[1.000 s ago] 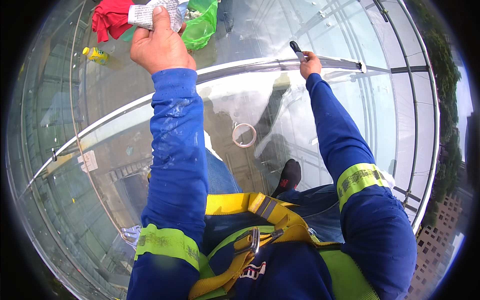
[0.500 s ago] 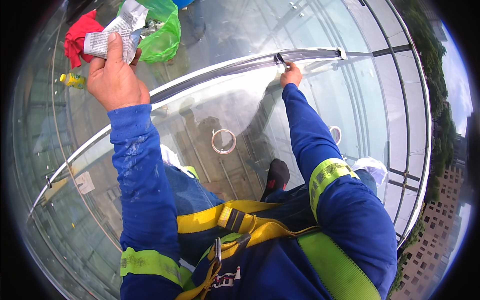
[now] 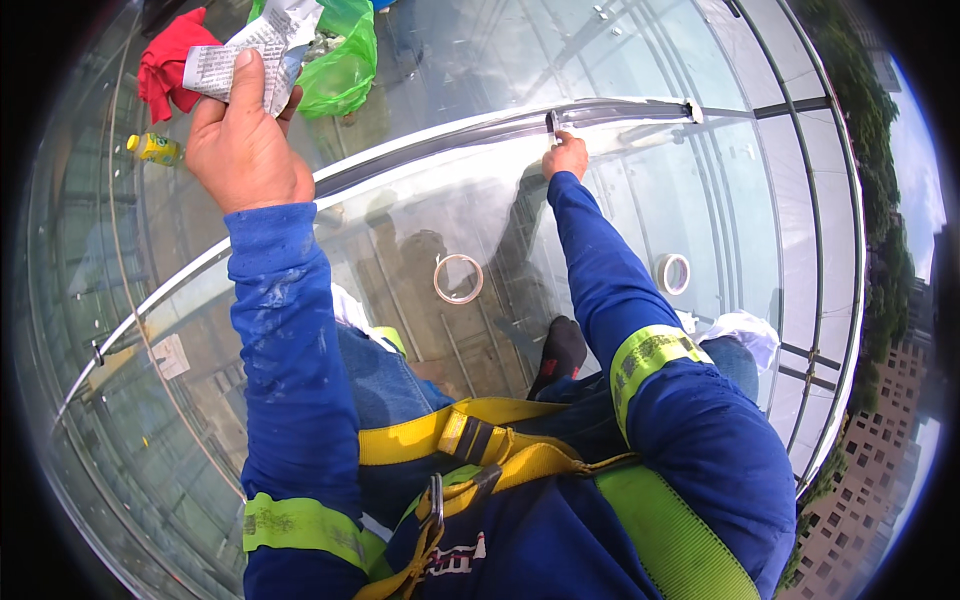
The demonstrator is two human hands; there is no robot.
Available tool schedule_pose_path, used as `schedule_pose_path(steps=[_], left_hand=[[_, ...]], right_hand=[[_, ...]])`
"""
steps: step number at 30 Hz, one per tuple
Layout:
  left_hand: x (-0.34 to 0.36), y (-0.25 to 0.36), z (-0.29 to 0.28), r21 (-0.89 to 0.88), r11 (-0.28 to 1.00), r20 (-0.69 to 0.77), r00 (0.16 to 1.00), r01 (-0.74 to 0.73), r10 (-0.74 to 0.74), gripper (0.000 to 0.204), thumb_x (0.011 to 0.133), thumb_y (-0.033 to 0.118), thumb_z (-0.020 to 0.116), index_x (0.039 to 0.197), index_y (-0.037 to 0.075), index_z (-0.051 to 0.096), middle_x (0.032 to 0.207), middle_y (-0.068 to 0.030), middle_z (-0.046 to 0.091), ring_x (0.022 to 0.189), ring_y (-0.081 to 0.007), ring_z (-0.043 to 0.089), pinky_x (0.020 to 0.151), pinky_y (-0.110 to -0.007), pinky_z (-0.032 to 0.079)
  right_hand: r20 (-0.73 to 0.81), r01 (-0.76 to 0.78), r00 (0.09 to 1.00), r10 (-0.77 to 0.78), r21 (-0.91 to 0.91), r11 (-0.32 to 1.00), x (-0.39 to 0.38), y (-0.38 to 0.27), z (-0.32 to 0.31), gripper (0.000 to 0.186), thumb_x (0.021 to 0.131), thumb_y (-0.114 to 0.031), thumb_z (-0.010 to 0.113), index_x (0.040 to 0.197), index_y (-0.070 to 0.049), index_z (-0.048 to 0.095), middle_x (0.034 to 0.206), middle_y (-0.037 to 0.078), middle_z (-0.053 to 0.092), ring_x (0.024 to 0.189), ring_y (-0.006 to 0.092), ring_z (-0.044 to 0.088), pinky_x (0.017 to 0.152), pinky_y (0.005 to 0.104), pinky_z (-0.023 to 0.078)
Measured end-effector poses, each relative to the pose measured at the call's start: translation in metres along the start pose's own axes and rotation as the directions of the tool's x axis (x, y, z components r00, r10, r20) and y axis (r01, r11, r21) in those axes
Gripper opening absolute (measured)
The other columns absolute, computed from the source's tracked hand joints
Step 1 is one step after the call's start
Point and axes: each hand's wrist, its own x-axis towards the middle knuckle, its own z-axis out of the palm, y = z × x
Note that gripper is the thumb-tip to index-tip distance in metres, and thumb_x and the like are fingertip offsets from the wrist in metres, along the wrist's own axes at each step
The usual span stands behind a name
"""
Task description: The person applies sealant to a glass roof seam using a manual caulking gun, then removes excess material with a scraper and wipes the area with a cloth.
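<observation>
My left hand [image 3: 248,155] grips a crumpled piece of printed paper [image 3: 265,45] at the upper left, thumb over it. My right hand [image 3: 564,155] is closed on a small flat tool [image 3: 551,124], its dark end on the dark sealant strip [image 3: 445,138] along a joint in the glass panels. White bands border the strip. Beyond my left hand lie a red cloth [image 3: 165,65], a green plastic bag [image 3: 335,85] and a yellow bottle [image 3: 156,149]. A thin roll of tape [image 3: 440,280] lies on the glass below the strip, and another roll [image 3: 662,273] is right of my right forearm.
I am on a glass surface [image 3: 720,180] with metal frames, wearing a yellow harness. A white cloth [image 3: 750,340] is by my right knee. A thin rope [image 3: 125,275] runs down the left. Trees [image 3: 880,160] and a building [image 3: 880,440] show past the right edge.
My right hand has moved left along the strip, with the tool's end now on it. My left hand and paper have shifted down and left in view. The view has shifted too.
</observation>
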Motion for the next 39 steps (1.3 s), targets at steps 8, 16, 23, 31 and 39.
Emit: schedule_pose_path(steps=[8, 16, 23, 31, 39], left_hand=[[-0.001, 0.017, -0.003, 0.027, 0.999, -0.021, 1.0, 0.018, -0.018, 0.019, 0.093, 0.012, 0.071, 0.107, 0.0, 0.068, 0.101, -0.0086, 0.072, 0.083, -0.0191, 0.07, 0.069, -0.034, 0.058], [-0.001, 0.029, -0.009, 0.013, 1.0, -0.053, 0.998, -0.025, 0.026, 0.02, 0.092, 0.012, 0.072, 0.107, -0.001, 0.07, 0.099, -0.0088, 0.073, 0.081, -0.0195, 0.07, 0.065, -0.034, 0.058], [-0.001, 0.038, -0.018, 0.012, 0.998, -0.065, 0.996, -0.062, 0.063, 0.021, 0.092, 0.013, 0.072, 0.11, 0.001, 0.069, 0.1, -0.0078, 0.073, 0.081, -0.0186, 0.07, 0.065, -0.034, 0.058], [0.001, 0.046, -0.028, -0.008, 0.996, -0.074, 0.993, -0.089, 0.088, 0.023, 0.092, 0.012, 0.072, 0.11, -0.001, 0.069, 0.099, -0.0089, 0.073, 0.08, -0.0199, 0.071, 0.064, -0.034, 0.058], [0.004, 0.063, -0.049, 0.084, 0.994, -0.152, 0.985, -0.073, 0.085, 0.021, 0.094, 0.013, 0.07, 0.109, -0.001, 0.066, 0.101, -0.0106, 0.072, 0.085, -0.0228, 0.071, 0.072, -0.035, 0.058]], right_hand=[[0.045, 0.069, 0.997, -0.069, 0.013, 0.998, -0.036, -0.03, 0.014, 0.036, 0.082, -0.005, 0.065, 0.116, -0.015, 0.073, 0.112, 0.015, 0.064, 0.099, 0.0315, 0.067, 0.091, 0.0403, 0.053], [0.111, 0.089, 0.99, -0.091, 0.018, 0.996, -0.073, -0.063, 0.037, 0.038, 0.082, -0.005, 0.064, 0.118, -0.013, 0.072, 0.116, 0.015, 0.063, 0.099, 0.0315, 0.067, 0.091, 0.0388, 0.053], [0.175, 0.081, 0.979, -0.104, 0.132, 0.988, -0.108, -0.095, 0.042, 0.038, 0.08, -0.004, 0.062, 0.117, -0.009, 0.071, 0.116, 0.019, 0.061, 0.103, 0.0383, 0.065, 0.094, 0.0451, 0.051], [0.234, 0.072, 0.966, -0.108, 0.156, 0.985, -0.15, -0.135, 0.045, 0.037, 0.08, -0.006, 0.066, 0.117, -0.01, 0.071, 0.115, 0.018, 0.061, 0.103, 0.0348, 0.065, 0.094, 0.0413, 0.051], [0.331, 0.163, 0.915, -0.229, 0.217, 0.963, -0.209, -0.185, 0.068, 0.031, 0.082, -0.008, 0.066, 0.112, -0.009, 0.071, 0.111, 0.019, 0.063, 0.1, 0.0366, 0.065, 0.091, 0.0432, 0.052]])
